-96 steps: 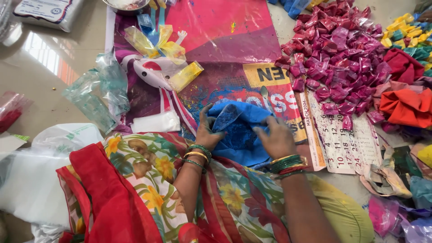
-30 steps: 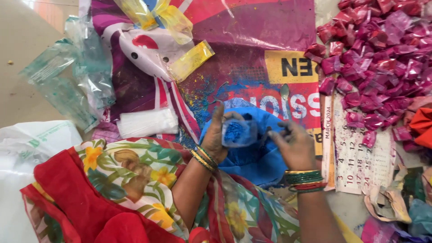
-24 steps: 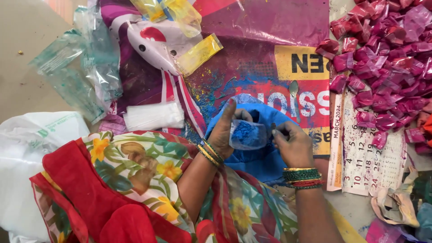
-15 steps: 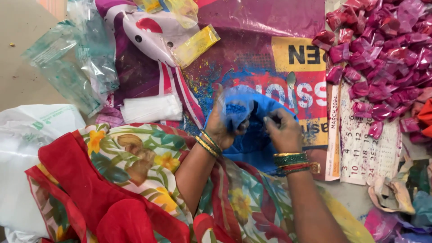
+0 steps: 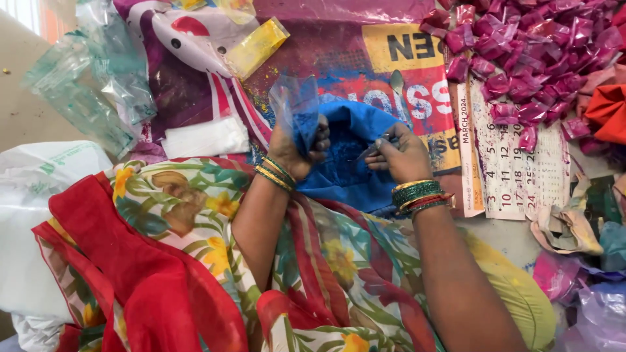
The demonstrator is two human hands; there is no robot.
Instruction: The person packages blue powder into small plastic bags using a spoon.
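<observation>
My left hand (image 5: 295, 148) grips a small clear plastic pouch (image 5: 297, 107) holding blue powder, raised upright over a big open bag of blue powder (image 5: 349, 156). My right hand (image 5: 399, 153) pinches a small metal spoon (image 5: 370, 150) whose tip points left toward the pouch, just above the blue powder. Both wrists wear green and gold bangles. The hands sit close together above my lap, which is covered in floral cloth.
A pile of filled magenta pouches (image 5: 521, 58) lies at the upper right beside a calendar sheet (image 5: 512, 163). A yellow powder pouch (image 5: 255, 47) and a second spoon (image 5: 398, 81) rest on the printed sheet. Clear empty bags (image 5: 91, 85) lie at left, red-orange pouches (image 5: 606, 111) at far right.
My left hand has lifted the small pouch higher and opened it upright. My right hand has drawn slightly right with the spoon. The view shifted a little.
</observation>
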